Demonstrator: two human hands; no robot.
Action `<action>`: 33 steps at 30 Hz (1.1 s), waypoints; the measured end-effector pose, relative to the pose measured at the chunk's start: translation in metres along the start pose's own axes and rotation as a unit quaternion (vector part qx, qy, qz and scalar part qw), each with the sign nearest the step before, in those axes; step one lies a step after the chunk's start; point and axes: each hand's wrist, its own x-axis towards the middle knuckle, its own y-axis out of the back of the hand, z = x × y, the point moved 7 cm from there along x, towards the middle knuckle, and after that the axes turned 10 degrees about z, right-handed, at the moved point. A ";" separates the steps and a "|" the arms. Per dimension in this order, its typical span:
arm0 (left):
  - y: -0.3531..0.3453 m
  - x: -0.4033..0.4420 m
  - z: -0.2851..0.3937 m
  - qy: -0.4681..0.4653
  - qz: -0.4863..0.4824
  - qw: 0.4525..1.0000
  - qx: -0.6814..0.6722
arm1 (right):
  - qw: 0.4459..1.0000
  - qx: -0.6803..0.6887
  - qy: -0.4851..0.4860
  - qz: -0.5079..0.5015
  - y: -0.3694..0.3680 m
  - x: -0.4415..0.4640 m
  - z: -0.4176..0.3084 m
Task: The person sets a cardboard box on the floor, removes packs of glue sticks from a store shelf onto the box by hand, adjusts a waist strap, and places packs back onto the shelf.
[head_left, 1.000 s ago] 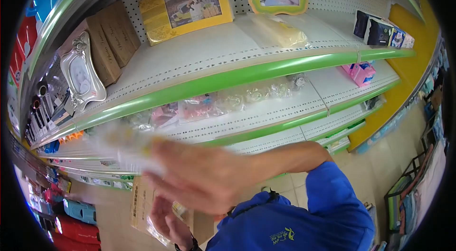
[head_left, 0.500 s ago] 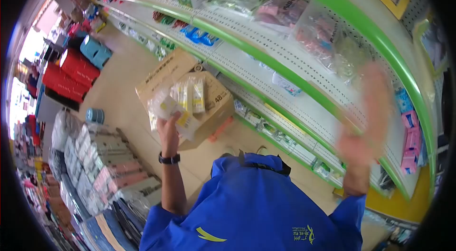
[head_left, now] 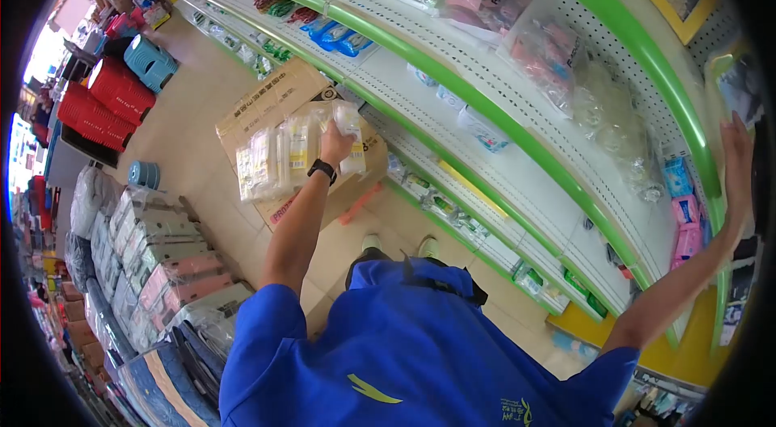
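My left hand [head_left: 338,146] is closed on a clear plastic packet [head_left: 347,116] with a yellow and white label, at the right end of a row of similar packets [head_left: 279,154]. The row lies on top of an open cardboard box [head_left: 271,104] on the floor. Far to the right, my right hand [head_left: 735,154] is stretched out with its fingers extended, against the end post of the shelving. Nothing shows in it.
Green-edged white shelves [head_left: 453,63] run along the right, with bagged goods [head_left: 541,63] and pink packs [head_left: 687,225]. Wrapped stacks [head_left: 162,249] stand at left. Beyond are red baskets [head_left: 109,104], blue baskets [head_left: 149,63] and a small blue tub [head_left: 144,175].
My left hand has moved up and right to the end of the packet row. My right hand has swung outward from in front of the shelf to its end post.
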 end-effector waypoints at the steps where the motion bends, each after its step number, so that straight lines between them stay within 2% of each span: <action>1: -0.014 0.006 -0.008 -0.011 0.000 1.000 0.011 | 0.999 0.009 -0.023 -0.026 -0.007 0.003 0.010; 4: -0.027 0.012 -0.013 -0.026 -0.001 1.000 0.015 | 1.000 -0.023 -0.003 -0.009 -0.006 0.007 0.021; 7: -0.024 0.005 -0.013 -0.054 0.010 0.998 0.038 | 0.997 -0.015 -0.069 -0.035 0.002 0.000 0.014; 11: -0.026 -0.014 -0.004 -0.165 0.068 0.978 0.111 | 0.994 0.085 -0.044 -0.054 -0.004 0.008 0.030; 13: -0.020 -0.020 0.003 -0.176 0.057 0.975 0.120 | 0.986 0.139 -0.038 -0.078 -0.005 0.005 0.021; 16: -0.020 -0.025 0.006 -0.225 0.054 0.939 0.253 | 0.980 0.174 -0.043 -0.083 0.002 0.004 0.012; 17: -0.020 -0.030 0.012 -0.247 0.050 0.920 0.299 | 0.989 0.142 -0.021 -0.045 0.002 0.009 0.018; 18: -0.013 -0.035 0.020 -0.228 0.069 0.941 0.240 | 0.994 0.109 0.000 -0.010 0.003 0.013 0.024; 19: -0.004 -0.039 0.025 -0.205 0.087 0.958 0.182 | 0.993 0.117 -0.026 -0.010 0.006 0.011 0.019; 22: 0.005 -0.065 0.030 -0.218 0.098 0.969 0.063 | 0.989 0.128 -0.070 -0.020 0.001 0.019 0.034; 25: 0.010 -0.103 0.047 -0.252 0.089 0.963 -0.019 | 0.974 0.165 -0.073 0.141 0.011 0.020 0.060; 28: 0.023 -0.145 0.091 -0.243 0.041 0.966 -0.074 | 0.965 0.193 -0.133 0.122 0.014 0.014 0.068; 31: 0.039 -0.179 0.138 -0.223 -0.005 0.967 -0.126 | 0.934 0.286 -0.170 0.132 0.019 0.004 0.067; 33: 0.052 -0.196 0.172 -0.249 -0.015 0.958 -0.140 | 0.901 0.355 -0.185 0.167 0.029 -0.003 0.061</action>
